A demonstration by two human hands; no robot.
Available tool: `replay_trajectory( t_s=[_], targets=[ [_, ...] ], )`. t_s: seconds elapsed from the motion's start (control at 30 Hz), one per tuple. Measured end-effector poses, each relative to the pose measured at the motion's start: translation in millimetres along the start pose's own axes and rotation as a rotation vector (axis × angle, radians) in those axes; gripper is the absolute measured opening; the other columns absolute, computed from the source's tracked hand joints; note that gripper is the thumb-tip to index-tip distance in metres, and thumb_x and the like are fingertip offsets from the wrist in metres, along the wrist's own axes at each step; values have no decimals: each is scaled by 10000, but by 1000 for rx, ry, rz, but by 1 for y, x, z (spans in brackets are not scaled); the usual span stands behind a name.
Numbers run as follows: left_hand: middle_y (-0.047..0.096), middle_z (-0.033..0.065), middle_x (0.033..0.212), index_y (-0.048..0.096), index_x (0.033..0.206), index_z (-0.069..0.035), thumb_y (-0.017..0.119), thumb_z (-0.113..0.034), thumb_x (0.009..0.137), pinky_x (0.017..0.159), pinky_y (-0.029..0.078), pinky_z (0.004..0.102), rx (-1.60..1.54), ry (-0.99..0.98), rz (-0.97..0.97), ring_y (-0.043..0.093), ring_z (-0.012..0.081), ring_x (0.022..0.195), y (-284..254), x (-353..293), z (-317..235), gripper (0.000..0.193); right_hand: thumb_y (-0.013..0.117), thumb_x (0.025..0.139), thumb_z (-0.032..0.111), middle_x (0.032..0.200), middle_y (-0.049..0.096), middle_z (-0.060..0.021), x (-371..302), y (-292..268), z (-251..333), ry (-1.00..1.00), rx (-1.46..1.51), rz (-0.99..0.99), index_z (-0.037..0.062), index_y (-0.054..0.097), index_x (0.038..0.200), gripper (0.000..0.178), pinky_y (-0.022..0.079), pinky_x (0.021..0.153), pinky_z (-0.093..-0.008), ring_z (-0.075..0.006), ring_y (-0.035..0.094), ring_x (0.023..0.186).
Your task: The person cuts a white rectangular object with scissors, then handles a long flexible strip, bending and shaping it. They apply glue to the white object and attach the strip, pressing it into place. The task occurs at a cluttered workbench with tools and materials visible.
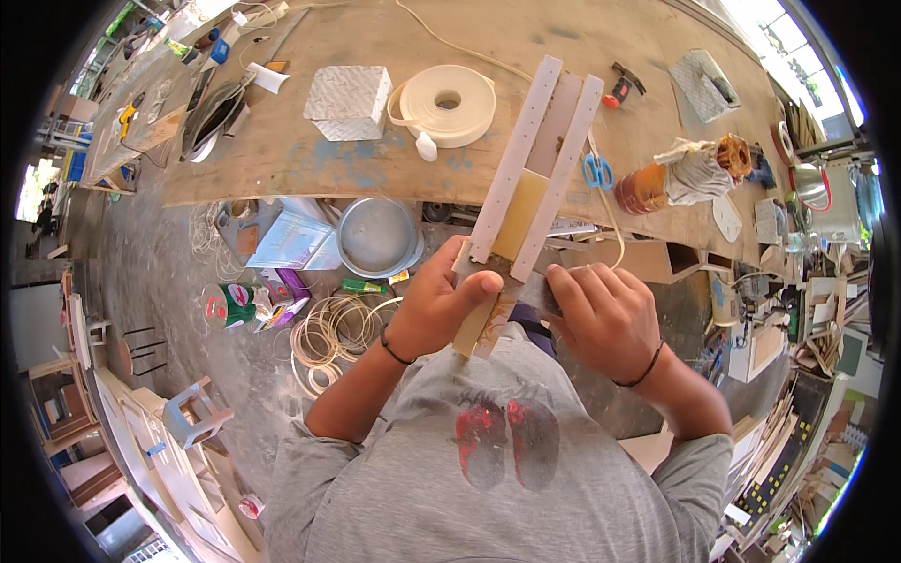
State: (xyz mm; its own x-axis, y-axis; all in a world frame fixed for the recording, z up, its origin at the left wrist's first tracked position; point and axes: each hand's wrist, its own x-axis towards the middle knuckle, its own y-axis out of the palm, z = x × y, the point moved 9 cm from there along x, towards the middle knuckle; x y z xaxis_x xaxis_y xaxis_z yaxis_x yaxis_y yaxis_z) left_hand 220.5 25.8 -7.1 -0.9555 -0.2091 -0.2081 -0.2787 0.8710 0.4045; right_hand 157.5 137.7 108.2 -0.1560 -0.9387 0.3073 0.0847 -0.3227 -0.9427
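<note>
A long wooden piece with two pale, nail-dotted rails (511,164) and a yellowish strip (522,214) between them reaches from my body over the bench edge. My left hand (441,305) is closed round its near end, thumb on top. Beside the right rail's near end, my right hand (605,314) is curled, its fingers bent over a greyish thing I cannot make out. Blue-handled scissors (597,171) lie just right of the rails. Left of them is a big roll of cream edge-banding tape (450,108), with a small white bottle (426,146) against it.
The wooden bench (282,174) also carries a patterned box (347,101), a hammer (622,86) and an orange-brown jar (648,186) wrapped in cloth. On the floor stand a grey-blue basin (378,236), coiled strip (338,336) and a small stool (195,413). Boards lean at far right.
</note>
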Motion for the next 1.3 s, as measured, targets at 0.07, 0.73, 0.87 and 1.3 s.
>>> replay_trajectory(
  t_s=[0.07, 0.73, 0.87, 1.3],
  targets=[
    [607, 65, 1061, 460, 1212, 16, 680, -373, 893, 802, 497, 261, -14, -24, 6, 575, 90, 936, 2, -2, -3, 549, 600, 759, 120, 734, 547, -23, 3, 3, 5, -85, -72, -1, 14, 597, 925, 196, 383, 520, -277, -143, 525, 626],
    [645, 108, 924, 442, 1138, 24, 718, -426, 843, 744, 499, 303, 417, 158, 4, 629, 167, 845, 11, -15, -24, 605, 630, 706, 92, 683, 501, -17, -3, 3, 17, -261, 46, -69, 7, 593, 827, 152, 418, 541, -274, -139, 515, 616],
    [640, 110, 922, 439, 1142, 27, 710, -420, 850, 750, 497, 305, 429, 170, 12, 627, 170, 850, 12, -15, -24, 599, 630, 703, 93, 686, 502, -20, -3, 3, 16, -258, 74, -62, 4, 589, 832, 161, 424, 547, -276, -143, 517, 619],
    [664, 129, 918, 478, 1129, 26, 723, -445, 832, 728, 505, 294, 511, 173, -68, 645, 174, 825, -19, 10, -27, 609, 641, 777, 160, 831, 602, -51, 15, 17, -3, -81, 101, 154, 9, 617, 981, 255, 475, 672, -340, -206, 586, 751]
  ],
)
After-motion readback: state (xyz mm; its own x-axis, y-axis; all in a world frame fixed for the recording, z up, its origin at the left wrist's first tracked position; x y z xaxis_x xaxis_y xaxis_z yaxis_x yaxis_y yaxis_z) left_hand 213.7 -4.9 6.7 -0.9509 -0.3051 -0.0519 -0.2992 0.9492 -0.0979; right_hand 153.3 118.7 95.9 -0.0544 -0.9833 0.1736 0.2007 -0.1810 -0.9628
